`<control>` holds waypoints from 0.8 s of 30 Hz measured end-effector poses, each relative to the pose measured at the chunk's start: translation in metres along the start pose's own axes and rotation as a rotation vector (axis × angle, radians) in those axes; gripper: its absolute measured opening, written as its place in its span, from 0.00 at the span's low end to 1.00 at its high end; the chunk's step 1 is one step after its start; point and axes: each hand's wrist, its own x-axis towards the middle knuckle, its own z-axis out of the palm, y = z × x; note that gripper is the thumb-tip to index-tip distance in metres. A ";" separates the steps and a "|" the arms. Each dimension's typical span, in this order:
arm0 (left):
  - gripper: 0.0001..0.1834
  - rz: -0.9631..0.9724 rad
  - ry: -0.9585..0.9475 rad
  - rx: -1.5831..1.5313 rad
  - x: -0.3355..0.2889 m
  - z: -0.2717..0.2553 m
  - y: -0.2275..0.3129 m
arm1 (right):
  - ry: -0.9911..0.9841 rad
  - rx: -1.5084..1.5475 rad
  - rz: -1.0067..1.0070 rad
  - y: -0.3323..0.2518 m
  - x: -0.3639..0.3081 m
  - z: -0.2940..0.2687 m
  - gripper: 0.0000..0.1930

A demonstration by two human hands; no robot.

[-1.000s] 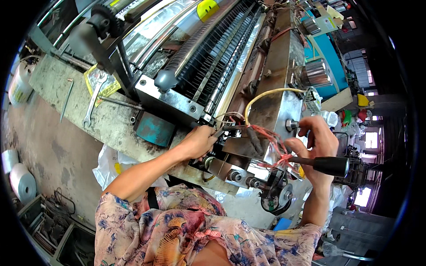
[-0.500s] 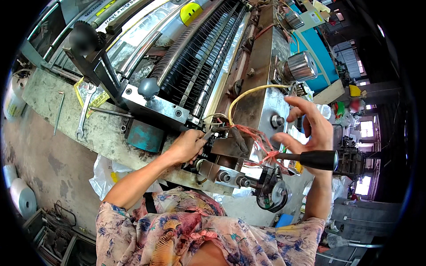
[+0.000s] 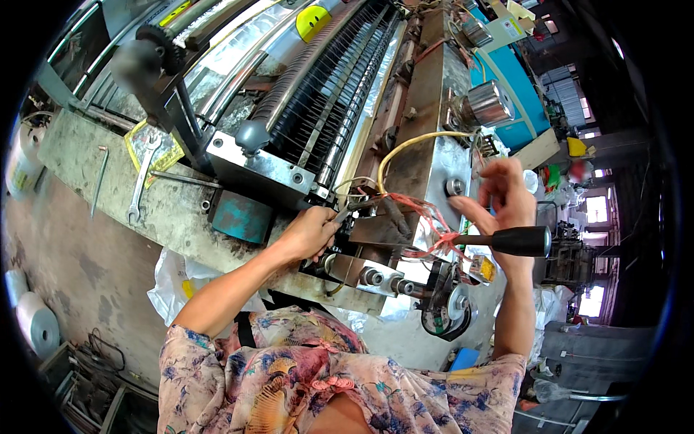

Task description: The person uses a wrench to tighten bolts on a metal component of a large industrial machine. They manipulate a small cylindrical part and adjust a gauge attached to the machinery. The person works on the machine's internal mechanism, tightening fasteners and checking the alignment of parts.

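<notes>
My left hand (image 3: 311, 233) is closed at the near end of the machine, beside the slotted roller (image 3: 329, 163). Its fingers reach down among dark metal parts; a small grey metal piece (image 3: 341, 215) shows at the fingertips, and what lies in the grip is hidden. My right hand (image 3: 508, 199) hovers by the side of the steel beam (image 3: 434, 170), thumb and curled fingers apart, holding nothing visible. The thumb tip is close to a bolt head (image 3: 455, 186). A lever with a black handle (image 3: 522, 241) crosses in front of that wrist. Red plastic strands (image 3: 444, 237) are tied round its shaft.
A yellow cable (image 3: 405, 150) arches over the beam. On the machine's left ledge lie an open-end wrench (image 3: 143, 181) and a thin hex key (image 3: 99, 182). A round knob (image 3: 252, 135) tops the roller's end block. Below the beam sits a pulley (image 3: 457, 300).
My right hand has shifted slightly left and down, its fingers more curled. My left hand keeps its grip at the same spot. The whole view has moved a little.
</notes>
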 end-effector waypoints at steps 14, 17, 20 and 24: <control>0.10 0.191 0.272 0.586 -0.129 -0.035 -0.053 | -0.125 0.247 -0.547 -0.159 -0.106 0.058 0.06; 0.17 -0.031 0.258 0.063 -0.214 -0.051 -0.066 | -0.240 0.270 -0.589 -0.215 -0.066 0.164 0.10; 0.17 -0.144 0.344 -0.250 -0.276 -0.043 -0.115 | -0.162 -0.164 -0.757 -0.226 -0.038 0.251 0.08; 0.23 -0.093 0.525 -0.634 -0.324 -0.029 -0.165 | -0.306 -0.723 -0.736 -0.241 -0.019 0.319 0.04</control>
